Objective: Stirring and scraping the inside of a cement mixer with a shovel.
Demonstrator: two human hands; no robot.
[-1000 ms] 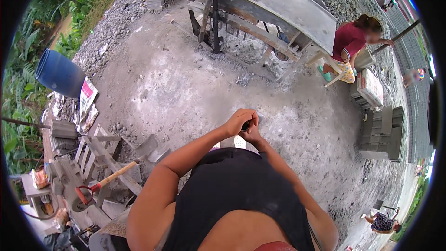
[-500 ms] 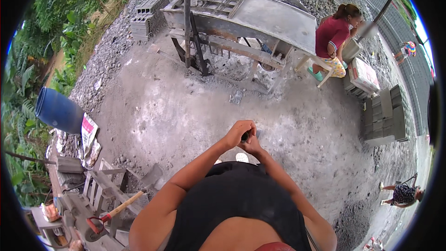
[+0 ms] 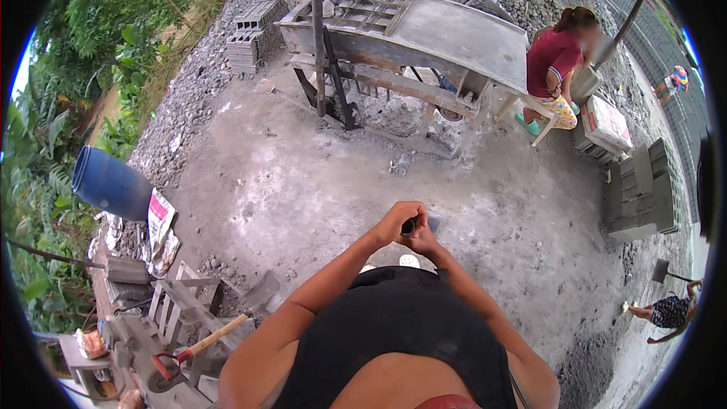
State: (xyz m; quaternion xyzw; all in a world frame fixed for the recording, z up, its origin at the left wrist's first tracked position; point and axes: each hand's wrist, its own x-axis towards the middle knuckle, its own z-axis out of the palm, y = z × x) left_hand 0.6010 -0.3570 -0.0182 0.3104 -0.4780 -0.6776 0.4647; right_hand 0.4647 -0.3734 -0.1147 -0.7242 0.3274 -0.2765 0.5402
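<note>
In front of my body both hands close around a dark, round-ended handle [image 3: 409,227], seen end-on. My left hand [image 3: 398,216] curls over its far and left side. My right hand [image 3: 422,241] wraps its near right side, touching the left. Just beyond the fingers shows a small flat grey piece [image 3: 435,223]; whether it joins the handle I cannot tell. The rest of the held thing is hidden by my hands. White shoes [image 3: 409,260] show below on the dusty ground.
A concrete-crusted worktable [image 3: 454,30] stands ahead, with a seated person [image 3: 551,68] at its right end. Hollow blocks [image 3: 642,189] are stacked at right, near another person [image 3: 668,313] with a shovel [image 3: 661,270]. A blue barrel [image 3: 111,182] and red-handled shovel [image 3: 201,347] lie left.
The whole view has shifted slightly, so things appear a little farther right. My hands keep the same hold. At far right, the person's shovel has come more into view.
</note>
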